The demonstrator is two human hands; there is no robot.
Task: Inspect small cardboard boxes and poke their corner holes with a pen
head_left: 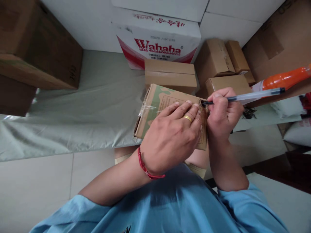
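A small cardboard box [155,105] with green camouflage print rests on my lap, its flaps taped. My left hand [173,136] lies flat on its top with fingers stretched out, a gold ring on one finger and a red cord on the wrist. My right hand [222,113] is closed around a clear pen [245,96] with a black cap end. The pen's tip touches the box's top right corner, beside my left fingertips.
A white Wahaha water carton [157,38] stands at the back. Plain brown boxes [170,75] and several more [220,60] sit behind the small box. Large cartons [36,48] stack at the left. A grey-green sheet [73,119] covers the floor. An orange tool [284,79] lies at the right.
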